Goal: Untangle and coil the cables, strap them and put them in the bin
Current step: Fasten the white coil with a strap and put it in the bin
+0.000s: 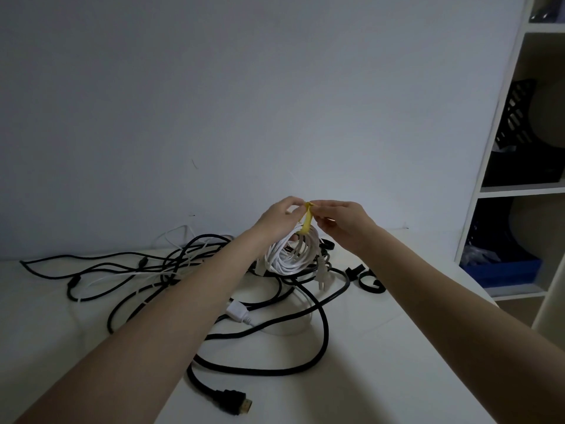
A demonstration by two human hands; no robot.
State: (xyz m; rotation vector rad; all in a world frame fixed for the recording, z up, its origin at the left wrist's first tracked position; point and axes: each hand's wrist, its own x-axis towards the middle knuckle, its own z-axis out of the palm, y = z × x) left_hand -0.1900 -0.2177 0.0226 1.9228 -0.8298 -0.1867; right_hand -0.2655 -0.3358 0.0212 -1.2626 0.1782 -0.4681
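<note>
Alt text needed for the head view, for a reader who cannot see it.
Two bare hands, left hand and right hand, pinch a yellow strap looped around a coiled white cable, held above a white table. Tangled black cables sprawl beneath, an HDMI plug nearest the camera; a white shelf unit stands at right.

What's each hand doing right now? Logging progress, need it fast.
Left hand: holds the white cable coil up and pinches the yellow strap.
Right hand: pinches the strap's top end.
</note>
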